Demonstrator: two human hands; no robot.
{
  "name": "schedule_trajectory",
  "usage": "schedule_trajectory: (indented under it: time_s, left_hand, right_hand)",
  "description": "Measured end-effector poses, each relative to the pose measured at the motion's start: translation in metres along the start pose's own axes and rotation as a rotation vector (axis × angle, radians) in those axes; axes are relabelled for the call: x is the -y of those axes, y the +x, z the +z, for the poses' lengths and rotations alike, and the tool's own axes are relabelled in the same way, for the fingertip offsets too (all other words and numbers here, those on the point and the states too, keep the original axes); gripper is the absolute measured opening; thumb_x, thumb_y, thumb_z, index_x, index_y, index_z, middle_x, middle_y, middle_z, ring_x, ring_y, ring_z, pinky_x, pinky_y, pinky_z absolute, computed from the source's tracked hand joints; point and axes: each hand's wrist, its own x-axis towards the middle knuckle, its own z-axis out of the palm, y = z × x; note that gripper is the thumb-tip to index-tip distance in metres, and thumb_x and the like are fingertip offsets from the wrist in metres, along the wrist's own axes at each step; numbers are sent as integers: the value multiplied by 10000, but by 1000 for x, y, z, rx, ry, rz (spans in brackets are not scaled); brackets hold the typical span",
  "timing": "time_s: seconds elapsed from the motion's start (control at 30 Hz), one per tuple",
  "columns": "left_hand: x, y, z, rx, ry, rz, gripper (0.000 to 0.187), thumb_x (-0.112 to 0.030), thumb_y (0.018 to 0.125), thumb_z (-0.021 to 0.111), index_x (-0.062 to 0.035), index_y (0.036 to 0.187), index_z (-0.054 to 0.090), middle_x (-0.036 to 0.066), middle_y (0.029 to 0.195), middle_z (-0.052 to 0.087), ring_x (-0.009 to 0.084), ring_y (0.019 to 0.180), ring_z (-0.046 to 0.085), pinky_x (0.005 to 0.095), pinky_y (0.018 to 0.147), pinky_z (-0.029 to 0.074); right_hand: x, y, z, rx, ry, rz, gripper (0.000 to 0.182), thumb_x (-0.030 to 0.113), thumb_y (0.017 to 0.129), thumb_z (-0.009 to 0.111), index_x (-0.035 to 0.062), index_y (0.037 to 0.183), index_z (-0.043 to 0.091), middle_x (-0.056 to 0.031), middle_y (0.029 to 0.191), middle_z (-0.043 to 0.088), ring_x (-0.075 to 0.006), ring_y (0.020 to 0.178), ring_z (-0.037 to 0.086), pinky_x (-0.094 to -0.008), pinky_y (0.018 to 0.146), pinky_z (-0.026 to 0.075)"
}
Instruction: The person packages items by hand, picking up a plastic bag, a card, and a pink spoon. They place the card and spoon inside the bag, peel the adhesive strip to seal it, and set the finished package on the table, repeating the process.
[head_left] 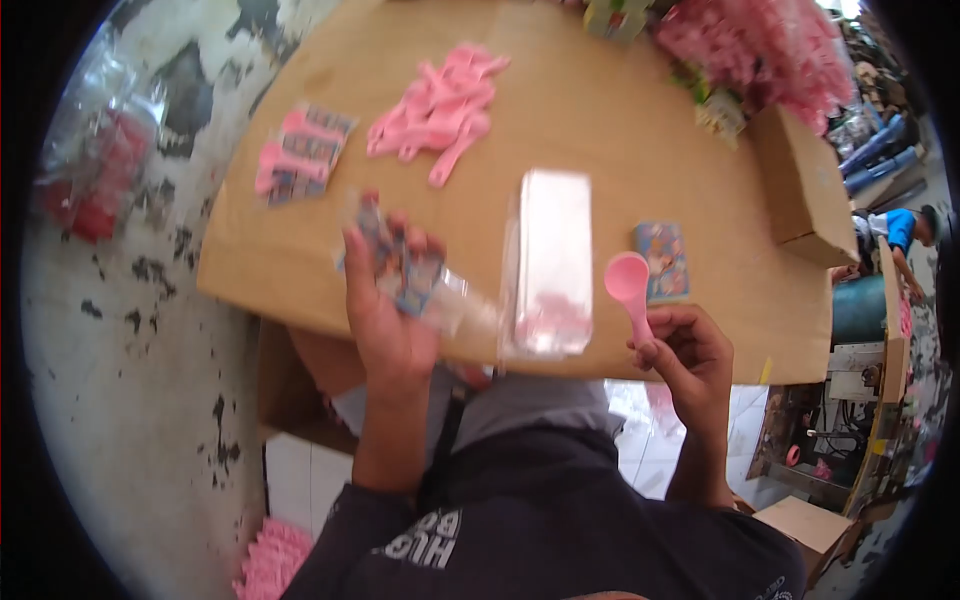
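My left hand [395, 300] holds a clear plastic packet [410, 270] with a printed card in it, partly blurred and partly behind the fingers. Between the thumb and fingers of my right hand [690, 350] is the handle of a pink spoon [628, 280], its bowl pointing up and away. A stack of clear plastic bags [555, 250] lies between my hands. Just beyond the pink spoon lies a small pile of printed cards [665, 255]. Loose pink spoons [440, 105] are heaped farther back, with filled packets [303, 155] to their left.
The brown tabletop [350, 50] has a cardboard box [800, 190] at its right edge. Pink packets [755, 45] are piled at the back right. Another person [900, 230] is at the far right. Plastic bags [105, 150] appear at the far left.
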Motion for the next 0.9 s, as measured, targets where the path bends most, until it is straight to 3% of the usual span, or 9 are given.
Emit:
schedule_trajectory:
  time_s: [0.1,0.17,0.4,0.47,0.57,0.67,0.77,0.87,0.9]
  left_hand:
    - [0,9,9,-43,-40,77,476,-395,1068,547,-89,1426,478,60,1080,623,152,913,611,370,949,525]
    - [2,13,15,61,4,177,501,-422,1064,544,-83,1426,470,68,1104,633,158,943,621,392,992,521]
    - [30,-4,32,136,171,187,539,-406,1060,558,-75,1467,436,88,1115,634,184,949,630,396,984,524]
    - [41,-7,31,179,71,85,510,-409,1069,533,-76,1443,439,105,1086,651,214,947,677,432,899,579]
    - [49,-13,35,156,86,12,524,-419,1077,510,-78,1461,410,103,1090,632,201,934,673,432,909,578]
    - [55,-19,39,151,68,-78,536,-421,1086,484,-72,1479,376,103,1094,612,197,921,670,428,887,588]
    - [64,-22,40,163,-92,-239,512,-372,1094,481,-50,1475,367,114,1102,616,203,930,672,412,860,594]
    - [71,-25,36,178,-133,-349,474,-312,1095,485,-48,1472,372,122,1120,620,216,962,681,415,869,601]
    - [70,-22,35,229,-178,-363,447,-255,1093,485,-37,1467,376,150,1175,621,254,1025,687,429,908,601]
  right_hand:
    - [-1,-5,20,19,-38,56,213,15,970,676,-46,1171,639,-93,952,729,-86,799,664,-231,687,545]
    - [0,0,26,53,-158,28,210,17,968,682,-56,1164,656,-84,928,730,-76,759,648,-217,661,529]
    - [5,18,39,252,-35,58,199,27,980,672,-49,1163,674,-63,950,721,-91,817,669,-235,709,545]
    - [1,21,44,253,48,50,246,16,979,667,-59,1212,646,-74,1014,710,-97,869,670,-237,746,547]
    - [-3,25,53,255,220,1,323,5,972,671,-66,1277,596,-88,1109,688,-102,936,666,-248,785,547]
    - [0,27,63,164,367,9,268,19,949,714,-32,1184,597,-106,1056,687,-99,817,648,-235,713,523]
    - [-12,31,59,112,172,-63,273,19,934,721,-6,1157,565,-33,1044,628,-78,884,612,-249,743,514]
    - [-27,37,63,-14,90,-202,307,37,882,775,48,1097,558,-7,1005,604,-64,826,567,-237,702,484]
    - [-29,37,63,-45,59,-207,452,37,811,820,54,1188,571,-41,1050,604,-95,833,564,-249,690,484]
